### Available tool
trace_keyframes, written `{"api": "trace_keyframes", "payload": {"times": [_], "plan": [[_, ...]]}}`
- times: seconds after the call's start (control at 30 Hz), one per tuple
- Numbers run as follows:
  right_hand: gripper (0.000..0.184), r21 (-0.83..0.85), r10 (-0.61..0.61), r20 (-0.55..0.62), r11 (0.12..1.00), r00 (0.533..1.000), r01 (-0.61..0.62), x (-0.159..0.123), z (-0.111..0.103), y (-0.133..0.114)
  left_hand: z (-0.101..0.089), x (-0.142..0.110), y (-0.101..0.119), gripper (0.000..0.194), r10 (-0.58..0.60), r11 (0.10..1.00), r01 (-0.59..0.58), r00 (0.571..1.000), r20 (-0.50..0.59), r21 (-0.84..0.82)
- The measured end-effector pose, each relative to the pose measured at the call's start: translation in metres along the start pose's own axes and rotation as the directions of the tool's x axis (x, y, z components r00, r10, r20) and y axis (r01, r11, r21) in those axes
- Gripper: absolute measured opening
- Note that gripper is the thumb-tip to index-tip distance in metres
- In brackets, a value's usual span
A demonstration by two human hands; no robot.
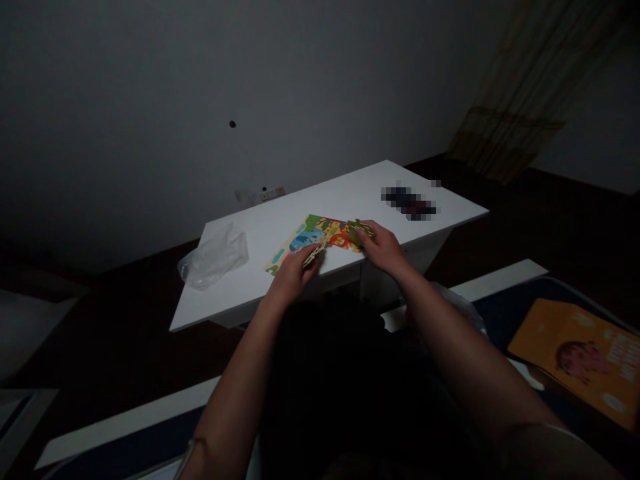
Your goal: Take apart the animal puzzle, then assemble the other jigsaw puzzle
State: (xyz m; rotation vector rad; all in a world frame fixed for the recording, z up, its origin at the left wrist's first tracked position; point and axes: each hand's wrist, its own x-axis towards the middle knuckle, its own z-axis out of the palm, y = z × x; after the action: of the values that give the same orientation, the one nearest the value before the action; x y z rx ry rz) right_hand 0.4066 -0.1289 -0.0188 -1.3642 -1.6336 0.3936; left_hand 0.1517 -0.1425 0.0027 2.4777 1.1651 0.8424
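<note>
A partly joined, colourful jigsaw puzzle (306,239) lies near the front edge of the white table (345,190). It shows a blue animal and an orange lion-like face. My left hand (296,270) is closed at its lower edge around puzzle pieces (314,255), which look stacked and are seen edge-on. My right hand (380,245) pinches a dark green puzzle piece (361,231) over the puzzle's right end. Whether that piece touches the others I cannot tell. Fingers hide part of both holds, and the room is dim.
A crumpled clear plastic bag (215,257) lies on the table's left end. Toward the right end is a dark, pixelated item (409,202). An orange box (580,353) with a cartoon figure rests at my right, beside another plastic bag (463,308). A wall stands behind the table.
</note>
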Motion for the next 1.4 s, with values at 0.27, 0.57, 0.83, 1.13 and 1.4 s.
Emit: {"api": "trace_keyframes", "payload": {"times": [0.27, 0.57, 0.83, 1.13, 1.4], "plan": [[0.036, -0.056, 0.002, 0.003, 0.998, 1.000, -0.002, -0.001, 0.002, 0.000, -0.006, 0.003, 0.004, 0.057, 0.040, 0.994, -0.053, 0.989, 0.143, 0.092], [0.036, -0.033, -0.134, -0.001, 0.990, 0.991, 0.134, -0.005, 0.002, -0.018, -0.018, -0.006, 0.014, 0.044, 0.062, 0.998, -0.062, 0.998, 0.021, 0.029], [0.037, -0.203, -0.330, 0.233, 0.903, 0.915, 0.378, -0.002, 0.027, -0.040, -0.015, -0.008, -0.010, 0.052, -0.029, 0.994, 0.028, 1.000, 0.011, 0.108], [0.039, -0.243, -0.361, 0.431, 0.836, 0.827, 0.492, -0.011, 0.032, -0.044, -0.008, -0.013, -0.013, 0.052, -0.023, 0.990, 0.011, 0.997, 0.078, 0.144], [0.038, -0.157, -0.437, 0.438, 0.823, 0.786, 0.546, -0.011, 0.026, -0.040, -0.004, -0.007, -0.020, 0.050, -0.015, 0.984, 0.006, 0.999, 0.050, 0.176]]}}
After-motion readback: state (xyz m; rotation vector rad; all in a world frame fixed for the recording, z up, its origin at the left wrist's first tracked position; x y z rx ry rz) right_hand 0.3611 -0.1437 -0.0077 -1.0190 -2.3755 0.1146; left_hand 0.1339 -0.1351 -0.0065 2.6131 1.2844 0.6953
